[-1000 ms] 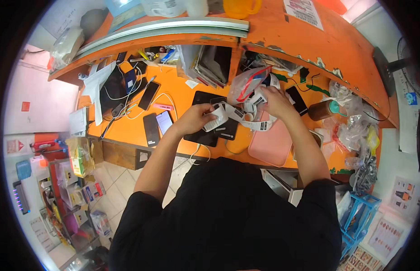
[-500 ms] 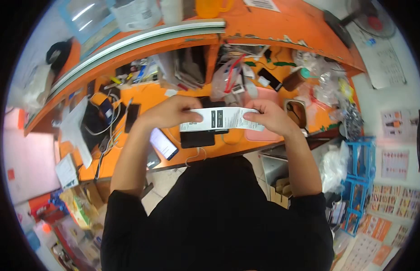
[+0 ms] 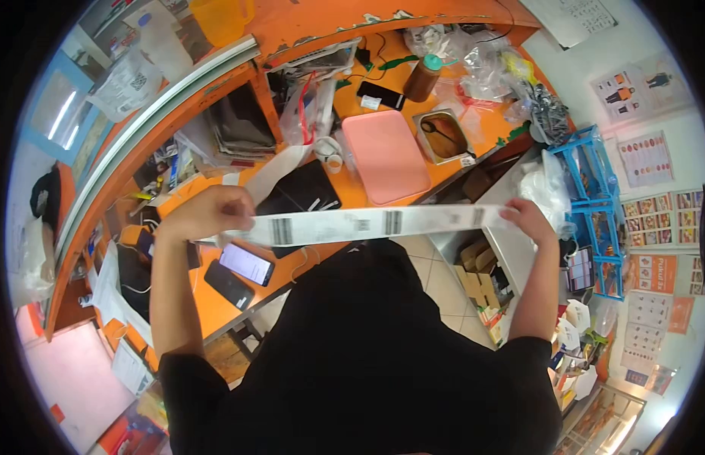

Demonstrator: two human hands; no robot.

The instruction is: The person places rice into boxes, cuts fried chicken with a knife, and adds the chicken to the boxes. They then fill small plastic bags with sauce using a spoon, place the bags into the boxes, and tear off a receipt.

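Observation:
A long white paper strip printed with barcodes (image 3: 329,227) stretches nearly level between my two hands, above the front edge of the orange desk (image 3: 345,178). My left hand (image 3: 208,214) is closed on its left end, with the fingers curled in. At the other end, my right hand (image 3: 530,220) pinches the strip between thumb and fingers. Behind the strip lies a flat black device (image 3: 303,186), partly covered by it. Below my left hand are a phone with a lit screen (image 3: 246,263) and a dark phone (image 3: 229,284).
A pink tray (image 3: 386,159) lies beyond the strip, beside a metal container with a spoon-like utensil (image 3: 443,136). Farther back are a brown bottle with a green lid (image 3: 423,78) and a black phone (image 3: 381,95). Blue racks (image 3: 595,189) stand at the right.
My hands have moved far apart, and the strip between them now shows much longer. The view has turned to the right, bringing more of the right wall into sight.

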